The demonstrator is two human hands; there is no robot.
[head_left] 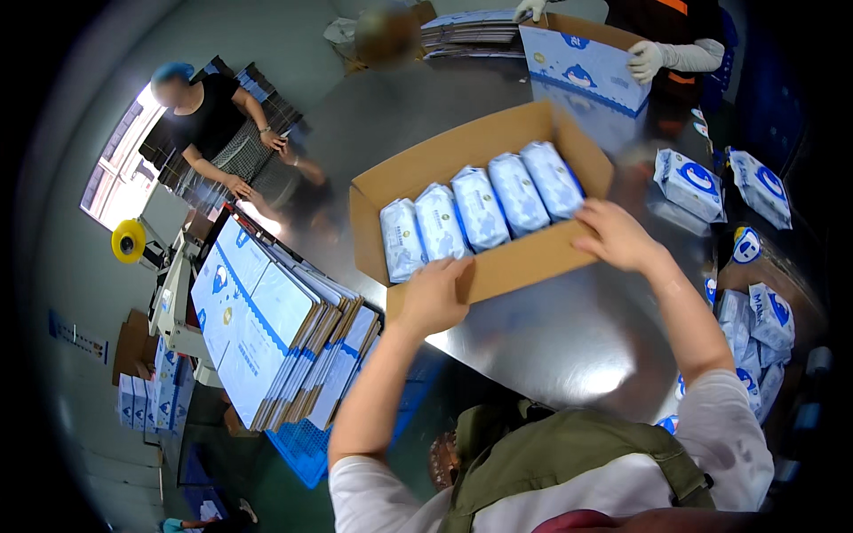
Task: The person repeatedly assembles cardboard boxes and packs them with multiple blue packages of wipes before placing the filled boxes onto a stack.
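An open-topped cardboard box with brown inner walls stands on the metal table in front of me. Inside it, several soft white-and-blue plastic packs are lined up in one row, leaning slightly. My left hand grips the near wall's top edge toward its left end, thumb on the inner side. At the right end of that same wall, my right hand holds the edge, its thumb and fingers on either side. The box's outer faces are hidden from me.
A stack of flattened printed cartons rests on a blue plastic crate at left. More packs lie to the right on the metal table. Across it, a co-worker's gloved hand holds a printed box. Another person stands far left.
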